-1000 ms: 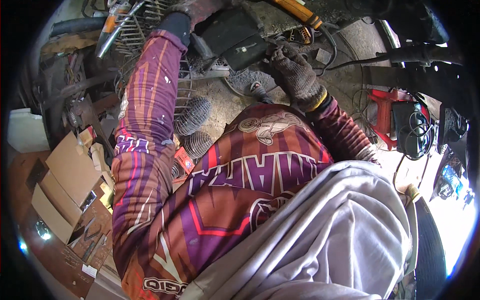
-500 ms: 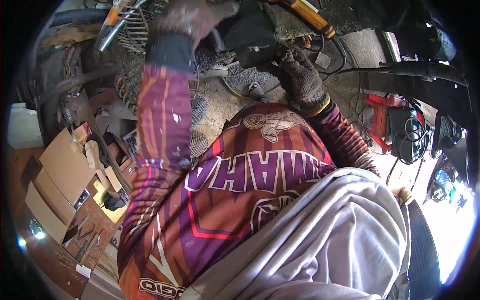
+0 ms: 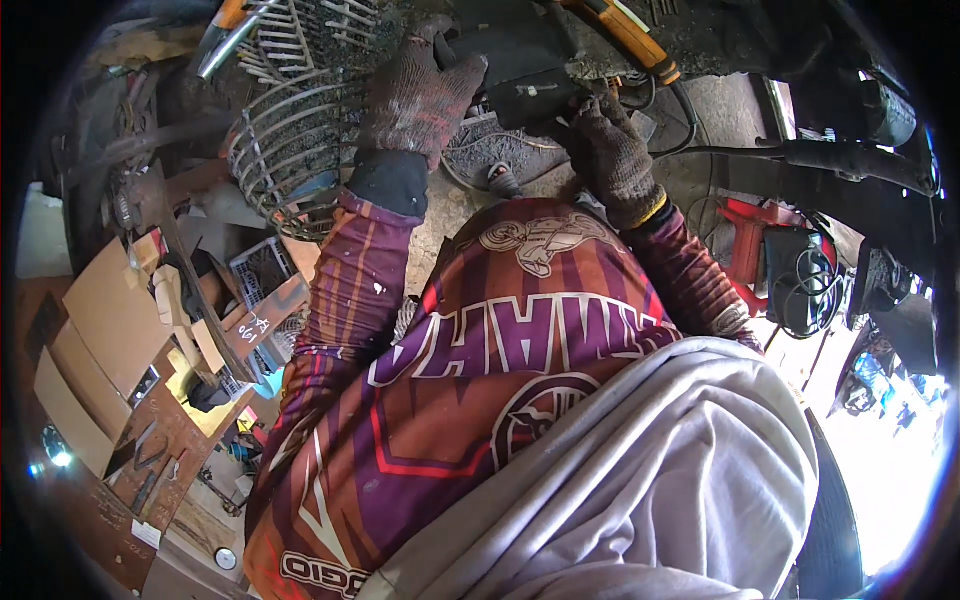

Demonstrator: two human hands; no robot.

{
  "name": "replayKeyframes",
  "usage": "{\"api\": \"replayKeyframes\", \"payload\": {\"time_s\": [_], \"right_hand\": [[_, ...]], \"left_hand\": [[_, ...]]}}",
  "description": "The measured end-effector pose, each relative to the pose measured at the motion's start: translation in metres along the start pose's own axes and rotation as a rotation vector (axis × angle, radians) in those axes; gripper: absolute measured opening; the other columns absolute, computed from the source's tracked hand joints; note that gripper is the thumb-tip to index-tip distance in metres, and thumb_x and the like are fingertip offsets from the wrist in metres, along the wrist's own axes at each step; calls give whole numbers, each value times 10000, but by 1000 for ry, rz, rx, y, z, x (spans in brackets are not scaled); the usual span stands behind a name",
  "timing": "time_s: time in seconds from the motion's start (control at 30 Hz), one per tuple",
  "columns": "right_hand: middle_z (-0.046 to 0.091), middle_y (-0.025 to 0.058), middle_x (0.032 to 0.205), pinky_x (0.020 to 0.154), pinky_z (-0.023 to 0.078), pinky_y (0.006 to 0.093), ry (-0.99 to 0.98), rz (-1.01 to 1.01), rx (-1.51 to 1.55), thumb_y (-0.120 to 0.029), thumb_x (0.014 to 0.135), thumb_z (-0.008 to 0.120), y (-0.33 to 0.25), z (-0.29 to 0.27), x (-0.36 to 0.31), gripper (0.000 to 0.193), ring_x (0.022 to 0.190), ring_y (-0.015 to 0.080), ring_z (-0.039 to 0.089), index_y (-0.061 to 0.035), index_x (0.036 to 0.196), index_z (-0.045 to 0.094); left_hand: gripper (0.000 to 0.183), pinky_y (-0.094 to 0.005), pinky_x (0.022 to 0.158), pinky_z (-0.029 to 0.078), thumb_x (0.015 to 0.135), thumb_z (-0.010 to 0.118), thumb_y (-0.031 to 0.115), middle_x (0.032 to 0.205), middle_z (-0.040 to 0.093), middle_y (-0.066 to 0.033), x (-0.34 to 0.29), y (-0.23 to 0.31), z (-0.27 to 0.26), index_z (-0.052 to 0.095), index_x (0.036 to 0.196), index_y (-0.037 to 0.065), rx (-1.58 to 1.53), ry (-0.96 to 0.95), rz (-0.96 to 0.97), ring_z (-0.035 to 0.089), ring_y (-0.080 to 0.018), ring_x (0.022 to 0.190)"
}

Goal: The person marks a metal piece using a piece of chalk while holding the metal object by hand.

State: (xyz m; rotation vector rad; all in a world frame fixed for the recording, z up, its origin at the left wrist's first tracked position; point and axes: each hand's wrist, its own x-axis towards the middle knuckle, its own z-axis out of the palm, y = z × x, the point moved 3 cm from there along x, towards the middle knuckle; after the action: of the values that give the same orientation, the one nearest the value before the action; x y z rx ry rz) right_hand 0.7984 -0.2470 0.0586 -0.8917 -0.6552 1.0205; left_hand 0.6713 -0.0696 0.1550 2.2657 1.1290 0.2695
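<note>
My left hand, in a dirty knitted work glove, is closed at the left edge of a black panel-like piece, its thumb against the edge. My right hand, in a similar glove with a yellow cuff edge, has its fingers bent at the lower right corner of the same piece. What lies under those fingers is partly hidden. The piece's far side runs into dark shadow, so I cannot tell its full shape. Just beyond my right hand lies an orange-handled tool with a black cable near its end.
Left of my left hand stands a rounded cage of metal bars. A shiny metal rod lies behind it. Cut cardboard rests at the left. On the right are a red metal object and a black item with looped cables.
My left hand, blurred and raised over the far left before, has come down and nearer, onto the black piece's left edge. The right hand has stayed at its corner. The view has shifted slightly.
</note>
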Motion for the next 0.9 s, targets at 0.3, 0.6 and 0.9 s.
{"api": "replayKeyframes", "payload": {"time_s": [0.3, 0.6, 0.9], "right_hand": [[609, 123, 1175, 921, 558, 389, -67, -73, -448, -174, 1015, 551, -10, -13, 1, 273, 1107, 234, 614, 7, 1220, 558], [597, 132, 1252, 920, 573, 413, 132, 176, -241, -177, 1033, 520, -22, -19, -12, 390, 1156, 240, 610, 0, 1378, 483], [619, 109, 1158, 938, 562, 392, 69, 248, -269, -66, 1003, 534, -16, -22, -2, 359, 1122, 223, 616, 19, 1352, 513]], "left_hand": [[566, -374, 698, 523, 862, 721, 324, 871, 623, -86, 3, -12, 9, 534, 1312, 36, -50, 63, -16, 626, -200, 772], [728, -394, 773, 584, 808, 781, 230, 1041, 649, -189, -30, 16, 0, 407, 1409, 62, -327, -24, 66, 700, -278, 899], [713, -375, 780, 571, 784, 773, 135, 1030, 625, -155, -17, -10, 11, 414, 1387, 7, -186, 19, 85, 672, -247, 908]]}}
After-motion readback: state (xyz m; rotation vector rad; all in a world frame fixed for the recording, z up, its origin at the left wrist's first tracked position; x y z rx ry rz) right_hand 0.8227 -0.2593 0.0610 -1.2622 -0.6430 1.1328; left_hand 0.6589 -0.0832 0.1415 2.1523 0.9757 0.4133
